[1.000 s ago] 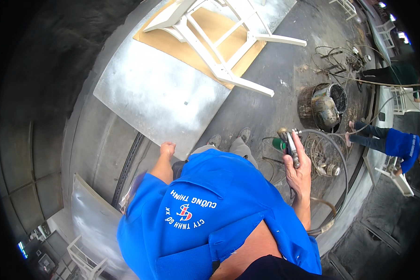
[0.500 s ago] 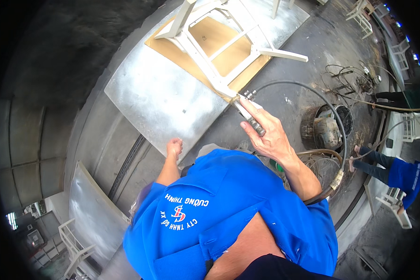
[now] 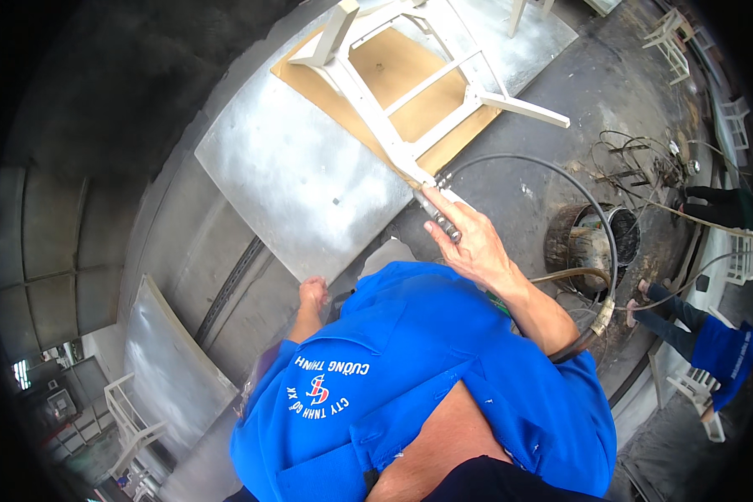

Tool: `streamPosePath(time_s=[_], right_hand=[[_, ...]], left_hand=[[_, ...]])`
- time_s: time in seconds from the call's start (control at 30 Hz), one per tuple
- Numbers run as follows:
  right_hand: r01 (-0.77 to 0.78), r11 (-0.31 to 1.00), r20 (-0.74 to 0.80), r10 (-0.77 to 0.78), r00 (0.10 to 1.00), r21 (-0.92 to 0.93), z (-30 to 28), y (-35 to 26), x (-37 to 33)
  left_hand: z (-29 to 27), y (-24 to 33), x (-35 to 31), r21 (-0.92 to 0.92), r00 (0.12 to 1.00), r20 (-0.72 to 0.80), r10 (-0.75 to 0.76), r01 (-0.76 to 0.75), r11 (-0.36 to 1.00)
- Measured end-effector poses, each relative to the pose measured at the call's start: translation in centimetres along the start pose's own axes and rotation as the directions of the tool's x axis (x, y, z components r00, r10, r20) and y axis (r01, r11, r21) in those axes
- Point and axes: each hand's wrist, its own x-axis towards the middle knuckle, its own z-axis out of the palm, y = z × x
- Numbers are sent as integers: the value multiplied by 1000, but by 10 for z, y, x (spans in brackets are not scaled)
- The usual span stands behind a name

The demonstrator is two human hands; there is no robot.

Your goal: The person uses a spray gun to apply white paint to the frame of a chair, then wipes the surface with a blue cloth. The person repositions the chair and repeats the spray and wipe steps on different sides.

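My right hand (image 3: 474,248) is closed round the handle of a metal spray gun (image 3: 443,222). A black hose (image 3: 579,186) curves away from the gun. The gun's head is close to the near end of a white chair frame (image 3: 379,125), and I cannot tell whether they touch. That frame lies tipped over, legs sticking out, on a brown board (image 3: 330,96). Under the board is a large panel (image 3: 284,180) dusted with white paint. My left hand (image 3: 313,293) hangs by the panel's near corner, fingers curled, with nothing visible in them.
At the right stand paint-crusted buckets (image 3: 590,243) among tangled hoses (image 3: 636,163). Another person in a blue shirt (image 3: 725,350) bends near a white chair (image 3: 699,402) farther right. A second whitened panel (image 3: 171,368) and a white chair frame (image 3: 134,427) are at the lower left.
The view has shifted slightly, so the chair frame and panel appear a little farther right. My left hand is lower in the picture. The right hand keeps its hold on the spray gun.
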Motion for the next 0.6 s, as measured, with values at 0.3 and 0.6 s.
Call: streamPosePath(time_s=[0.3, 0.6], right_hand=[[128, 991, -108, -123, 987, 41, 12, -43, 69], [15, 998, -100, -21, 995, -58, 39, -40, 84]], left_hand=[[-24, 37, 30, -54, 999, 36, 4, -2, 999], [-53, 65, 63, -31, 1000, 16, -9, 9, 999]])
